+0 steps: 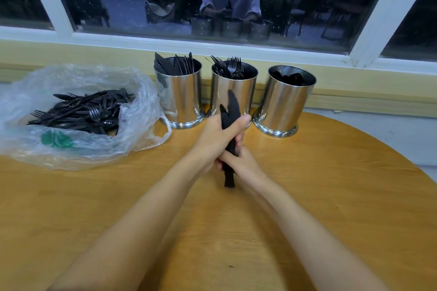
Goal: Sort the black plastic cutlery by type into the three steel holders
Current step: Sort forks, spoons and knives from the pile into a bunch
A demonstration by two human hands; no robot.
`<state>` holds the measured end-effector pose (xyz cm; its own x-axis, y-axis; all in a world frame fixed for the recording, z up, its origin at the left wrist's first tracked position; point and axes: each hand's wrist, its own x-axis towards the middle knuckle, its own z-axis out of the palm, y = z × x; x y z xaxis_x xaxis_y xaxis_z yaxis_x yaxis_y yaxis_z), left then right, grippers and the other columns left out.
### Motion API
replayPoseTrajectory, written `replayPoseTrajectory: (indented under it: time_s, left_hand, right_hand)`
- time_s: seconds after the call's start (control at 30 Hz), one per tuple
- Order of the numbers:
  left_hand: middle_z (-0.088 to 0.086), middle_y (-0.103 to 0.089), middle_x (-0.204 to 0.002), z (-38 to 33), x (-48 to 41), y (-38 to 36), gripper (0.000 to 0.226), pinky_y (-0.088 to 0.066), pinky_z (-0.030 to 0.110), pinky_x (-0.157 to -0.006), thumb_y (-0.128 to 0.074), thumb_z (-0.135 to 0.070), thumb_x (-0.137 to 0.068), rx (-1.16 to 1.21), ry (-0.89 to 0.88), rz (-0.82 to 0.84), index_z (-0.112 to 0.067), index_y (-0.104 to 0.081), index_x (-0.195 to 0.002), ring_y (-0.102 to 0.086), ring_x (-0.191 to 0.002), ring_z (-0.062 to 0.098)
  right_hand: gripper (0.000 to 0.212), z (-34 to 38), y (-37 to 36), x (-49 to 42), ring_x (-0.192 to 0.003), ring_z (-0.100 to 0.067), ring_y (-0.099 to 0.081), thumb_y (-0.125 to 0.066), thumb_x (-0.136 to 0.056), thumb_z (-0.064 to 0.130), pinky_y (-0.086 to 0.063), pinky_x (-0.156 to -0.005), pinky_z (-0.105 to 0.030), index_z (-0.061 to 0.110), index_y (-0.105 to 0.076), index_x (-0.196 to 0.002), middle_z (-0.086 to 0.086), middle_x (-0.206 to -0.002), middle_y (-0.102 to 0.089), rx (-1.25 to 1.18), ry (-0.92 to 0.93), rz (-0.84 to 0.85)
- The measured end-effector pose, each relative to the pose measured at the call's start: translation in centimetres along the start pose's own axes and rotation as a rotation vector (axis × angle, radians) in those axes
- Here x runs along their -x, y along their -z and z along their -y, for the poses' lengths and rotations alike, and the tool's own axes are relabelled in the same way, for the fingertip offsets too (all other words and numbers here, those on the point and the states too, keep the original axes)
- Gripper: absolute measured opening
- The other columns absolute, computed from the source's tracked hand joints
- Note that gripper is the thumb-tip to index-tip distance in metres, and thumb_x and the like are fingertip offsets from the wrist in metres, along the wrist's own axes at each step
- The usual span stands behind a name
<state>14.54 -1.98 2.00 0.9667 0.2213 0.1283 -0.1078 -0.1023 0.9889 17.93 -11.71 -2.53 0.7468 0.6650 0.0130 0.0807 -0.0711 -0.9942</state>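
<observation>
Knives (231,108) are bundled in both hands, the left hand (218,134) clasping just below the blades and the right hand (244,162) gripping the handles, tips pointing away at the fork holder (247,92). The knife holder (182,98) stands farther left, nearer the left hand.

You are presenting no readable text, brand or number; the green mark (56,140) on the plastic bag (71,78) is showing too crumpled to read.

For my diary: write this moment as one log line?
left hand, right hand: grip knife bundle; left holder: knives; middle holder: forks; right holder: spoons; bag: unsorted
</observation>
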Motion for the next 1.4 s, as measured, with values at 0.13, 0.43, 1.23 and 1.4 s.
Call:
replayPoseTrajectory:
  time_s: [0.13,0.43,1.23,1.4]
  left_hand:
    - [0.007,-0.055,-0.061,-1.2,-0.2,0.6,0.045,-0.041,0.03,-0.036,-0.059,-0.036,-0.097,-0.159,-0.123,0.132,-0.006,-0.055,-0.063,-0.056,-0.055,0.022]
    - [0.012,-0.07,-0.105,3.8,-0.7,1.8,0.009,-0.052,0.034,-0.094,-0.075,-0.029,-0.083,-0.165,-0.025,0.198,-0.026,-0.066,-0.084,-0.066,-0.102,0.018]
    - [-0.003,-0.053,-0.089,2.9,0.9,10.7,0.012,-0.041,0.023,-0.07,-0.042,-0.03,-0.104,-0.63,0.058,0.14,-0.021,-0.047,-0.11,-0.051,-0.078,0.009]
    - [0.0,-0.054,-0.127,3.7,-1.1,17.4,0.048,-0.043,0.037,-0.099,-0.058,-0.04,-0.095,-0.78,0.003,-0.344,-0.016,-0.045,-0.134,-0.051,-0.118,0.02]
  right_hand:
    - [0.021,1.7,0.6,-0.3,-0.068,-0.011,-0.056,-0.053,-0.092,-0.002,-0.049,-0.077,-0.028,0.01,-0.053,-0.075,-0.003,-0.063,-0.057,0.139,0.052,0.078]
    - [0.033,-2.2,1.0,-1.0,-0.095,-0.002,-0.059,-0.067,-0.082,0.01,-0.051,-0.088,-0.032,0.034,-0.057,-0.102,0.005,-0.1,-0.061,0.411,0.126,-0.072]
    - [0.025,8.4,-2.9,-8.8,-0.062,-0.013,-0.054,-0.068,-0.089,0.027,-0.044,-0.057,-0.027,0.011,-0.057,-0.073,-0.004,-0.067,-0.058,0.117,0.155,-0.326]
    - [0.037,14.8,-3.4,-14.7,-0.052,-0.011,-0.039,-0.064,-0.09,0.023,-0.034,-0.053,-0.026,0.011,-0.045,-0.061,0.0,-0.055,-0.044,0.161,0.396,-0.529]
